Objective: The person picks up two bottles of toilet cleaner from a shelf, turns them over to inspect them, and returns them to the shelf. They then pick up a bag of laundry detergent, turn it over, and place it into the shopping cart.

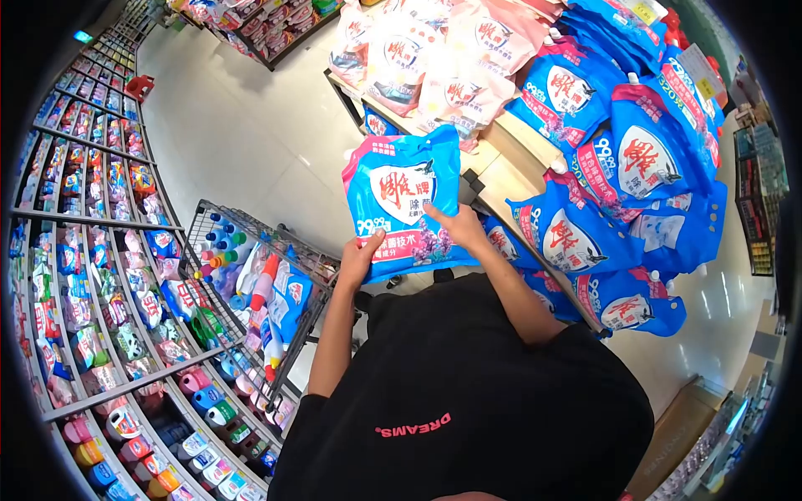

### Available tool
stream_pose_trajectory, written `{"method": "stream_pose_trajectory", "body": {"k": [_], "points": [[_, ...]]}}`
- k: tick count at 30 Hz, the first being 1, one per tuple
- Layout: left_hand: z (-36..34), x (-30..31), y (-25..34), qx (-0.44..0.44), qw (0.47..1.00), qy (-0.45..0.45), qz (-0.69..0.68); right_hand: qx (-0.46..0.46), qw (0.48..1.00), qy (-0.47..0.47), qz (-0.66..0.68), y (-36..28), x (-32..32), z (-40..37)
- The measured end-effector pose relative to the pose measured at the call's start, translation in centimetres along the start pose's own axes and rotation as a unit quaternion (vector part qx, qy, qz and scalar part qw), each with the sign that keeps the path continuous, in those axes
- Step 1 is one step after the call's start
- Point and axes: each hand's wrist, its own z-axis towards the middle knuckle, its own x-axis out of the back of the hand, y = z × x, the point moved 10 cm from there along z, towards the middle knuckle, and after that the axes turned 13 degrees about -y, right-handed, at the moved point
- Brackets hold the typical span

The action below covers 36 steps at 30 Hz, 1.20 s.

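I have both hands closed on one blue detergent bag (401, 188), held up before the chest. The left hand (361, 255) grips its bottom edge and the right hand (458, 225) its lower right side. The label reads 雕牌, 除菌 and 99.99%. Matching blue bags (643, 159) and pink bags (455, 50) crowd the desk (501, 171). A wire cart (251, 284) of bottles stands to the left. The shirt (468, 401) reads DREAMS.

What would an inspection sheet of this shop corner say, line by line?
Surface: display table, a bare strip showing between piled goods.
Job's things: blue detergent pouch, held up, front facing the camera.
Clutter: wire cart full of bottles; blue pouches and pink pouches piled on the table.
Hands: left hand and right hand both grip the held pouch's lower part.
Cables: nothing seen.
Surroundings: stocked shelves; pale floor.
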Motion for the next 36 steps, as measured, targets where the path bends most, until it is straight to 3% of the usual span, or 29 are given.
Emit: {"method": "stream_pose_trajectory", "body": {"k": [6, 12, 23, 31, 36], "points": [[0.1, 0.3, -0.4, 0.032, 0.999, 0.031, -0.014, -0.081, 0.995, 0.004, -0.064, 2.1, 0.2, 0.6], [0.4, 1.0, -1.6, 0.078, 0.996, 0.036, -0.004, -0.148, 0.988, -0.038, -0.036, 4.2, -0.4, 1.1], [-0.3, 1.7, -3.3, 0.174, 0.983, 0.048, 0.014, -0.141, 0.968, -0.182, 0.096, 2.8, -3.7, -0.6], [0.2, 2.1, -3.7, 0.145, 0.988, 0.055, 0.003, -0.155, 0.967, -0.188, 0.079, 2.6, -3.5, -1.1], [0.2, 1.2, -3.1, 0.100, 0.994, 0.032, -0.009, -0.088, 0.979, -0.177, 0.050, 4.2, -3.6, 0.4]]}}
